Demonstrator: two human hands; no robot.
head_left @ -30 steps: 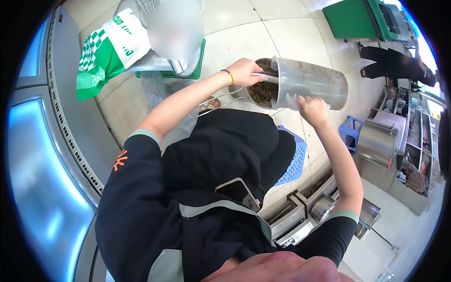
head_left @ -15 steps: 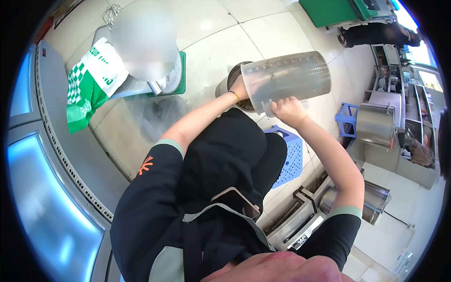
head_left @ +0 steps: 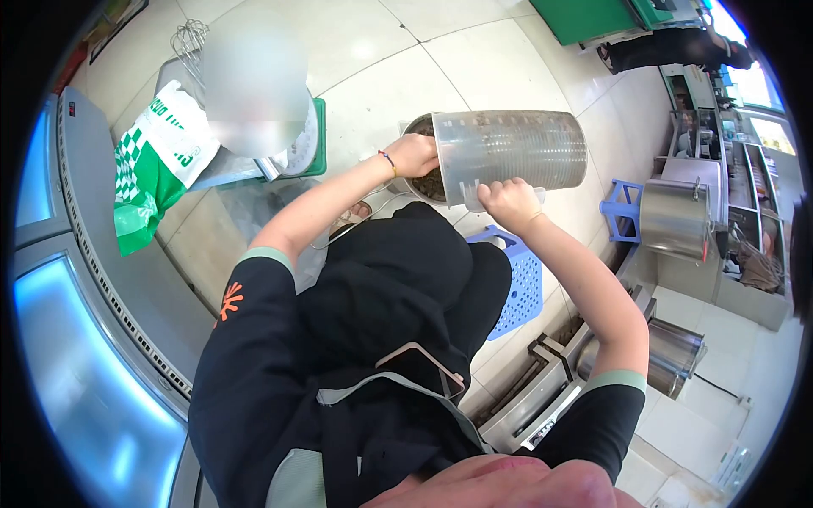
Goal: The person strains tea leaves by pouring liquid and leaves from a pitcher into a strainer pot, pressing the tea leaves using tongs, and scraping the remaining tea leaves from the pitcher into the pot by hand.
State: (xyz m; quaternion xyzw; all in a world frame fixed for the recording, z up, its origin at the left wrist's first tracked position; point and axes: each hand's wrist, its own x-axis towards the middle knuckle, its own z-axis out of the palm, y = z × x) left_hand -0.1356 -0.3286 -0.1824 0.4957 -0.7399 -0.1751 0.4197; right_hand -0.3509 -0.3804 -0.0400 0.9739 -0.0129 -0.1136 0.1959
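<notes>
Clear container (head_left: 512,148) tipped at the mouth of a bucket (head_left: 423,196)

On my feed the container lies tipped over on its side, its open rim against or just over the bucket, where dark, loose, leafy matter (head_left: 432,184) shows. I cannot tell whether the floor takes any of its weight.

The right hand (head_left: 508,203) has its fingers curled around the handle near the rim. The left hand (head_left: 413,156) reaches in at the rim; its fingertips are hidden, so I cannot tell whether they grip anything.

I judge the container stiff, thin-walled plastic, light in itself but awkward for its length, and perhaps slick where wet. I'd trust the handle, with a second hold under the far end.

Further out, a blue stool (head_left: 521,288) stands by the knees; a green-and-white bag (head_left: 165,161) and a whisk (head_left: 190,38) sit to the left.
</notes>
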